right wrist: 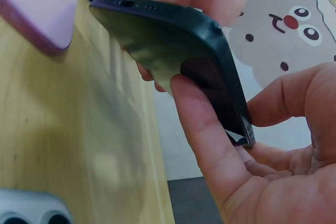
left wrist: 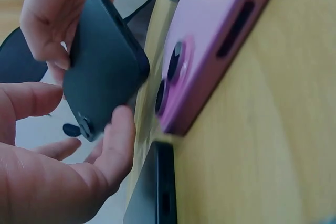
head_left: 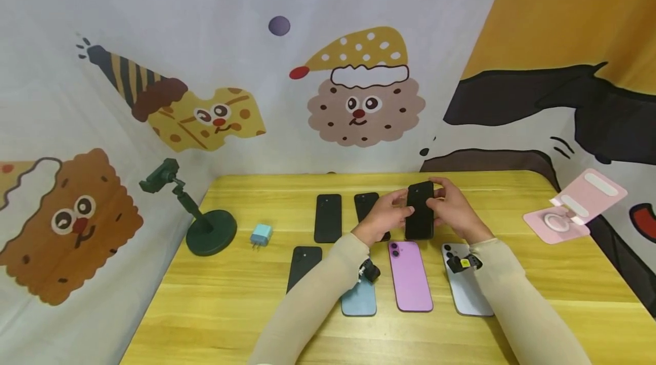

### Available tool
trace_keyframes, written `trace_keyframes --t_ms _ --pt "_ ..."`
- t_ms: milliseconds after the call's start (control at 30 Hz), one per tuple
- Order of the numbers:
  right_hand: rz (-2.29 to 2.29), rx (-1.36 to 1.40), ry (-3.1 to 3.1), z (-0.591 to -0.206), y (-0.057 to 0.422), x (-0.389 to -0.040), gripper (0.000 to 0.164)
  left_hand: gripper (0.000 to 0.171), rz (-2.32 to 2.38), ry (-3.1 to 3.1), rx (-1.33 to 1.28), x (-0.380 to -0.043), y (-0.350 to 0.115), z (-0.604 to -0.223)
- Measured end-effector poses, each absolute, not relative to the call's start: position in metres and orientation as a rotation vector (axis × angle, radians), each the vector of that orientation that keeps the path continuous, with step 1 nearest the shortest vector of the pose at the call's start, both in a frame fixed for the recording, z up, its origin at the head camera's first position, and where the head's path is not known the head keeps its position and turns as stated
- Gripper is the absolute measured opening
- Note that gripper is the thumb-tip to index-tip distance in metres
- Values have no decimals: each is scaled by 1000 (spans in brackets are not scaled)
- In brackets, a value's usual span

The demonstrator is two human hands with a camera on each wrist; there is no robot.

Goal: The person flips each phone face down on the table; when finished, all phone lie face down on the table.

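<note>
Both hands hold a black smartphone (head_left: pixel 420 214) up over the back half of the table. My left hand (head_left: pixel 384 214) has its fingertips on the phone's left edge. In the left wrist view, its fingers reach the phone's camera corner. My right hand (head_left: pixel 456 211) pinches the opposite side, its thumb and fingers on either face and edge. The right wrist view shows the glossy screen side of the black smartphone (right wrist: pixel 152 40). Just below the hands lies a pink smartphone (head_left: pixel 411 277), back up. Another black smartphone (head_left: pixel 366 202) is partly hidden behind my left hand.
A black phone (head_left: pixel 328 218), a dark phone (head_left: pixel 304 265), a light-blue phone (head_left: pixel 359 299) and a white phone (head_left: pixel 463 288) lie on the table (head_left: pixel 215 308). A green stand (head_left: pixel 211 234) and blue charger plug (head_left: pixel 261 234) are left; a pink folding stand (head_left: pixel 556 225) is right.
</note>
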State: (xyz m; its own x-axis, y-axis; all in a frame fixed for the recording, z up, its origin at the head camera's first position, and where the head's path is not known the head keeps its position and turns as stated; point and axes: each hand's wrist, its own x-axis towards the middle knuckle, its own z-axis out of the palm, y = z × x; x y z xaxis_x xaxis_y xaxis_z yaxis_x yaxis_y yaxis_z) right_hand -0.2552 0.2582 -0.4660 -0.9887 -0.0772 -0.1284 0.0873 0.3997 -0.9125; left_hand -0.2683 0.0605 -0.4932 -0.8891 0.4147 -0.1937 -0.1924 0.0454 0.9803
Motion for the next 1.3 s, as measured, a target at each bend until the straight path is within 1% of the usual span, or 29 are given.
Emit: trace_keyframes --t_ms 133,333,533,767,1000,1167,1300 --pt "-1684 -40 2487 -464 257 -253 68 65 1921 1867 157 -274 55 -492" --pt "-1685 -93 2509 -463 257 -253 67 69 1927 1830 125 -280 49 -489" --pt "-1690 -71 2513 -465 262 -256 66 73 1975 1757 116 -283 50 -490" --pt "-1719 -40 2472 -469 271 -257 67 81 1994 1736 134 -283 53 -490" --pt "-1596 21 2527 -476 279 -260 67 82 1963 1799 127 -285 61 -496" --pt "-1478 36 2596 -484 282 -264 63 84 1913 1860 92 -283 68 -499" --pt "-1415 22 2607 -487 284 -267 64 80 1886 1879 38 -281 73 -499"
